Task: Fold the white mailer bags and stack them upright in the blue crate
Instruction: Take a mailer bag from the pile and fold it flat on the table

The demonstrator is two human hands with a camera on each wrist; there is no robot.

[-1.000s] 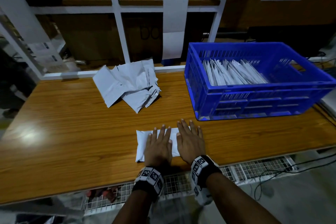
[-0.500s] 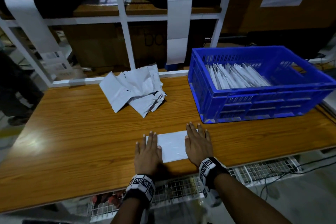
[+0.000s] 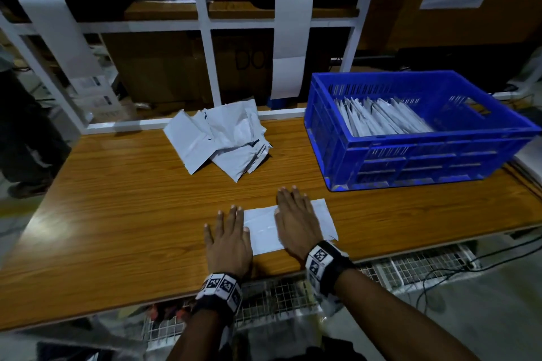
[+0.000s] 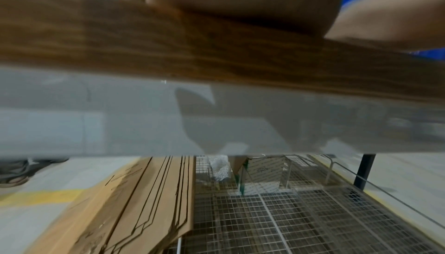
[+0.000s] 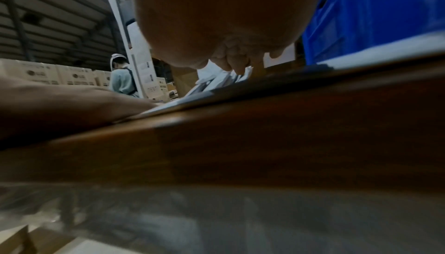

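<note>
A folded white mailer bag [image 3: 262, 228] lies flat near the front edge of the wooden table [image 3: 123, 214]. My left hand [image 3: 230, 236] presses flat on its left end with straight fingers. My right hand [image 3: 296, 221] lies flat across the bag's middle, and the bag's right end shows beyond it. A loose pile of unfolded white mailer bags [image 3: 220, 141] sits at the back centre. The blue crate [image 3: 416, 155] stands at the back right with several folded bags [image 3: 381, 120] leaning upright inside. In the right wrist view, the palm [image 5: 216, 20] hovers close above the bag [image 5: 168, 105].
A white frame with hanging paper strips [image 3: 290, 41] rises behind the table. Wire mesh shelving [image 4: 289, 210] with flat cardboard [image 4: 135, 201] sits below the table. A person [image 5: 121, 79] stands far off to the left among stacked cartons.
Both hands have slid apart along the bag, then shifted: the left now covers the bag's left end and the right rests over its middle, leaving the right end bare.
</note>
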